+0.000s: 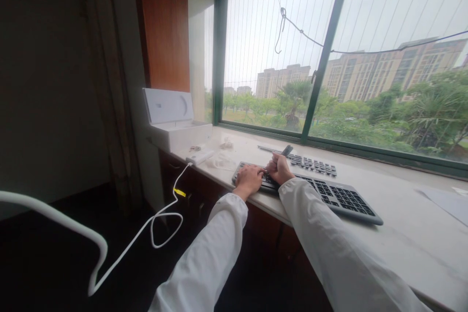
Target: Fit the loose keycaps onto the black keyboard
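- White cable loops off the sill edge, nearest the camera.
- Left hand lies flat on the left end of the near keyboard, fingers spread loosely over the keys.
- Right hand just beside it, fingers closed round a dark slim tool, its tip pointing up and away.
- Second keyboard lies behind, nearer the window.
- Open white box at far left of the sill.

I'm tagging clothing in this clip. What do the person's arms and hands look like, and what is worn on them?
Both arms wear long, loose white sleeves, lightly creased, ending at the wrists. The left hand and right hand are bare: no gloves, and no watch or rings visible.
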{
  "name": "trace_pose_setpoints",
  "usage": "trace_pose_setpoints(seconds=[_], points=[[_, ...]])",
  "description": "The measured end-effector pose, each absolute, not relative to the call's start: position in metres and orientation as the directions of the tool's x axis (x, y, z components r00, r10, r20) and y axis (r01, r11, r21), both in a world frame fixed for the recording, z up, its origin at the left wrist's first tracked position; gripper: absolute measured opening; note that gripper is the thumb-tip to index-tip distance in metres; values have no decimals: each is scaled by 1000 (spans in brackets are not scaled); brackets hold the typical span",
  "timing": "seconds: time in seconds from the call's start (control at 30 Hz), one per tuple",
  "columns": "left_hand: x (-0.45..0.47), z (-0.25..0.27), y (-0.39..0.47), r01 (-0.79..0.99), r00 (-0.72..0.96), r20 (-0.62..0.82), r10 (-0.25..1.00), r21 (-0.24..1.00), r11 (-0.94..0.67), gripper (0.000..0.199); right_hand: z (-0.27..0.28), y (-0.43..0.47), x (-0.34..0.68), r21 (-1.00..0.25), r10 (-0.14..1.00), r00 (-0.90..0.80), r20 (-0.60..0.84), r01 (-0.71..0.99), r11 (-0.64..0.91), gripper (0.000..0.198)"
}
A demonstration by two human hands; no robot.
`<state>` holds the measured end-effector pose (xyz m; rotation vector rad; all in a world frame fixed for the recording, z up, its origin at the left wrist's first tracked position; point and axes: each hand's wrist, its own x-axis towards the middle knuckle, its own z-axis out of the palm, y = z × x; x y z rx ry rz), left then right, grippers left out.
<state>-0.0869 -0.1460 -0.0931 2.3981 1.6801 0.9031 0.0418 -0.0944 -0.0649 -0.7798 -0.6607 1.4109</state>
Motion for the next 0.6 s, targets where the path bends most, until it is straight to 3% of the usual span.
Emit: trace_pose_setpoints(seconds=[0.2, 0.37, 0.6], points=[[-87, -92, -146, 834, 221, 424, 878, 385, -395, 30, -69, -86, 38, -873, 994, 102, -27, -487, 26, 52], [-87, -93, -146, 835, 221, 420, 880, 386, -393, 30, -68, -89, 41, -847, 998, 66, -13, -531, 24, 50], [-86, -93, -146, 852, 217, 414, 884, 361, -378, 31, -67, -97, 33, -882, 990, -48, 131, -461, 94, 51]])
